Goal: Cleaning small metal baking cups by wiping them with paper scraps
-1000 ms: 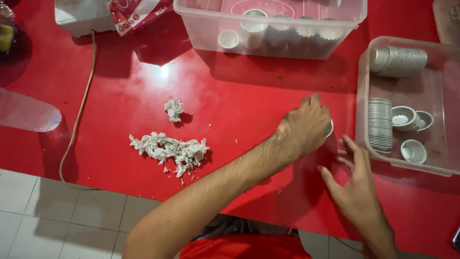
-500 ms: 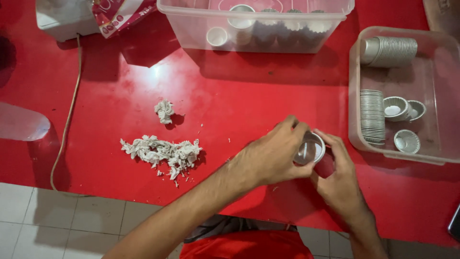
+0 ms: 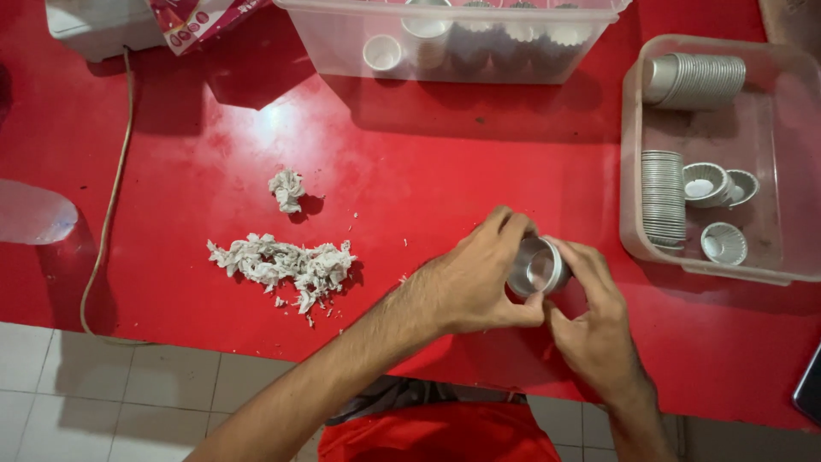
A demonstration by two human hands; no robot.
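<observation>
Both hands hold one small silver metal cup just above the red table, near its front edge. My left hand grips the cup from the left, fingers curled over its rim. My right hand pinches it from the right and below. The cup's shiny inside faces the camera. A clear plastic tub at the right holds stacked metal cups and a few loose ones.
A pile of torn whitish scraps and a crumpled ball lie left of the hands. Another clear bin with cups stands at the back. A cord runs along the left. A white appliance sits far left.
My left hand drew back from the right tub toward me with a metal cup. My right hand rose to meet it, and both now grip the cup together.
</observation>
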